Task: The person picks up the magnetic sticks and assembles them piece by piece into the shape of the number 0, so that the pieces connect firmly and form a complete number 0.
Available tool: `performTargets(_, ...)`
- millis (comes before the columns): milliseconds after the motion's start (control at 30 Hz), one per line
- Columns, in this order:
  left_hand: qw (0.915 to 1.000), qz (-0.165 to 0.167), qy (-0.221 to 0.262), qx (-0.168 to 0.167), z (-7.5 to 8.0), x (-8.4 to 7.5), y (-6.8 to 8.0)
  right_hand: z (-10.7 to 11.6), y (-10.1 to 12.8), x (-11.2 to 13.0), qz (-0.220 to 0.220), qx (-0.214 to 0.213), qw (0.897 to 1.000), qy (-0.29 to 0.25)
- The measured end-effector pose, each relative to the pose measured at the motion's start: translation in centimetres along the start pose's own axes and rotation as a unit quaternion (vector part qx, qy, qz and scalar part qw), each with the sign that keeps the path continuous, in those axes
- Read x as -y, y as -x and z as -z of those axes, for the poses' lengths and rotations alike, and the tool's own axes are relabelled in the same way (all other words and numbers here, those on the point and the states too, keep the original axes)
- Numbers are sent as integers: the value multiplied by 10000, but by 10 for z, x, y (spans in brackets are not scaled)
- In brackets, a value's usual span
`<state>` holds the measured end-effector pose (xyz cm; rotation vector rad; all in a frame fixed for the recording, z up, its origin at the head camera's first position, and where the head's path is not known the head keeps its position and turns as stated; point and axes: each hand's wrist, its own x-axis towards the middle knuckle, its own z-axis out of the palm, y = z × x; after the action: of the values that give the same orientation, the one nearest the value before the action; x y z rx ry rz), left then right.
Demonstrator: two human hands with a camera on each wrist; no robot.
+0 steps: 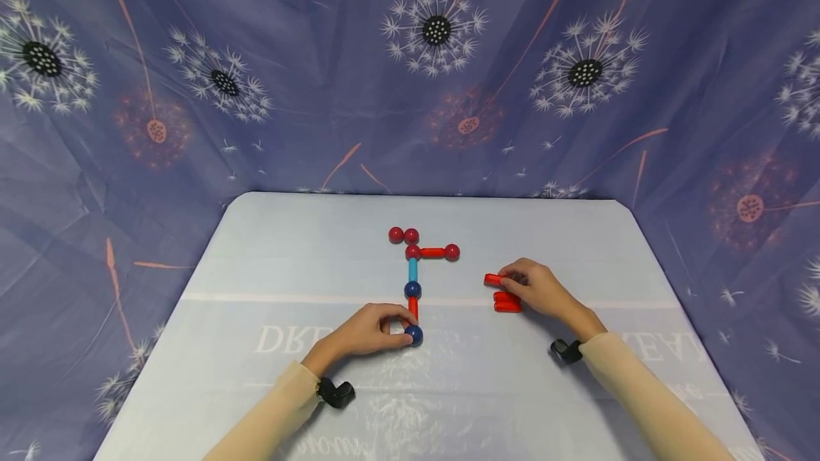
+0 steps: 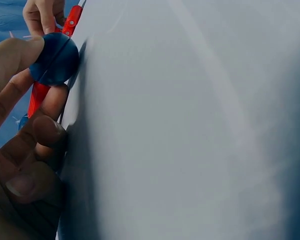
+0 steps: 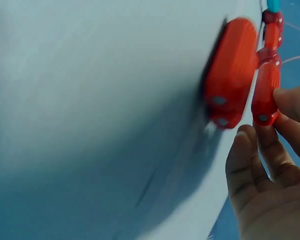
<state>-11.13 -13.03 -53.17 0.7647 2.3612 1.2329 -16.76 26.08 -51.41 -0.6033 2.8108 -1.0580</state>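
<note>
My left hand (image 1: pixel 371 329) pinches a dark blue ball (image 1: pixel 413 335) between thumb and fingers, at the near end of a chain of toy building pieces. From that ball runs a red rod (image 1: pixel 413 306), then another blue ball (image 1: pixel 413 290), a light blue rod (image 1: pixel 413 270) and a red ball (image 1: pixel 413 252). A second red rod (image 1: pixel 432 252) branches right to another red ball (image 1: pixel 452 252). My right hand (image 1: pixel 538 289) pinches a loose red rod (image 3: pixel 265 95) by its side; grey dots mark its end. Just nearer lie two red rods (image 1: pixel 507 302), side by side.
Two red balls (image 1: pixel 403 235) sit together at the far end of the chain. Pale sheeting with printed letters covers the table (image 1: pixel 288 255). A purple dandelion-patterned cloth (image 1: pixel 320 91) hangs behind and along both sides. Each wrist carries a small black camera (image 1: pixel 336 393).
</note>
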Motion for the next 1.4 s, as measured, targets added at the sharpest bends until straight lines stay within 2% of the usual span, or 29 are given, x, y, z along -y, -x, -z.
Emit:
performTargets(367,10000,78,-46,-30,-1,-2,1,-15,1,37,321,278,9988,-260)
performTargets(533,10000,60,-32,4,-2,-3,0,-28,5,55,326,493,9973,-446)
performTargets(667,10000,71,-31,49,-3,-4,-2,-39,8,68,407,653,9963,-390)
performTargets(800,10000,18,-24,22,-5,-5,1,-51,13,78,522,791,9940,-544)
performTargets(967,10000,23,-56,-78,-6,-3,5,-65,20,80,644,892,9906,-816)
performTargets(1100,9999,106,-22,-96,-5,-3,6,-71,23,76,739,795,9906,-838)
performTargets(1400,9999,37,-31,-105,-3,-4,3,-68,28,76,719,608,9917,-873)
